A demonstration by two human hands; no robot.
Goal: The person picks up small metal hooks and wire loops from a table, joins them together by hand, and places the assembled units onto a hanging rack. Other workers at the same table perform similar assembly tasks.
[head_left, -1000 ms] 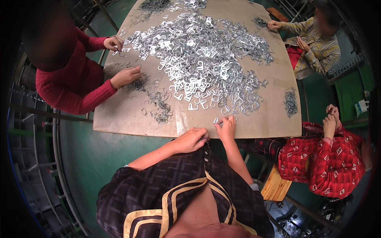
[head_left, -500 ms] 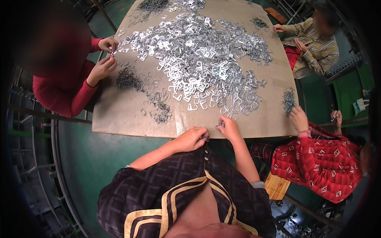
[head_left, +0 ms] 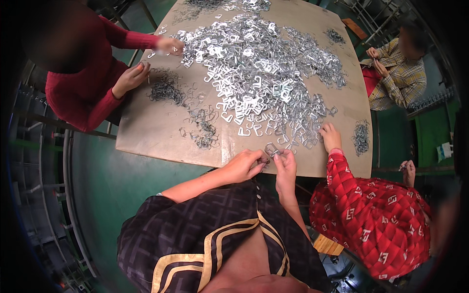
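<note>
My right hand (head_left: 285, 165) is closed in a pinch on a small grey metal hook (head_left: 269, 148), whose bent loop sticks up past my thumb. Right beside it, my left hand (head_left: 246, 164) has its fingers curled together close to the hook; what lies in them is too small to make out. Both hands are just over the near edge of the brown-topped table (head_left: 171, 152). Beyond them spreads a big heap of shiny metal hooks (head_left: 254, 73).
Dark thin wire pieces (head_left: 202, 129) lie left of the heap, with another small pile (head_left: 361, 136) at the right edge. A co-worker's hand (head_left: 330, 136) in a red sleeve reaches in from the right. Co-workers sit at the left (head_left: 83, 97) and far right (head_left: 395, 78).
My right hand has come back from the heap's near edge toward my left hand, now with a hook in it. The red-sleeved co-worker at the right has reached to the heap.
</note>
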